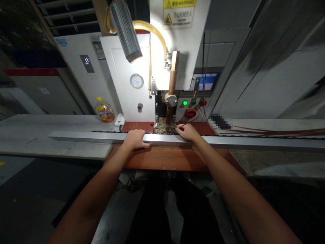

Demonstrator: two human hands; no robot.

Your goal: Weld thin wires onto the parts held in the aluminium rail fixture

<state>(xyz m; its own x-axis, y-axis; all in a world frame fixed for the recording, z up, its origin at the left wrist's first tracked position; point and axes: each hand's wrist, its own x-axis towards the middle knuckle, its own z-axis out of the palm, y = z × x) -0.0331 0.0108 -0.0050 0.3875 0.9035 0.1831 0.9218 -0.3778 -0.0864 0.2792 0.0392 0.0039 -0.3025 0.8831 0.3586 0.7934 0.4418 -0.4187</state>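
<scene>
A long silver metal bar (167, 139) lies across the bench in front of a machine with an upright copper-coloured rod (169, 115). My left hand (134, 139) is wrapped over the bar left of the rod, its thumb on the near side. Just right of the rod, my right hand (188, 131) rests against the bar's far edge, with thumb and fingertips pinched on a thin dark wire (196, 118). Small brass-coloured fixture parts (160, 126) surround the rod's foot. A row of small dark pieces (109, 131) runs along the bar's back edge; their kind is unclear.
An orange-labelled bottle (105, 110) and a white device (120, 120) stand left. Brown wires (274, 131) lie right. The machine carries a gauge (136, 81), a lit green button (185, 102), a red switch (191, 113) and a screen (209, 82). A grey lamp (125, 30) hangs above.
</scene>
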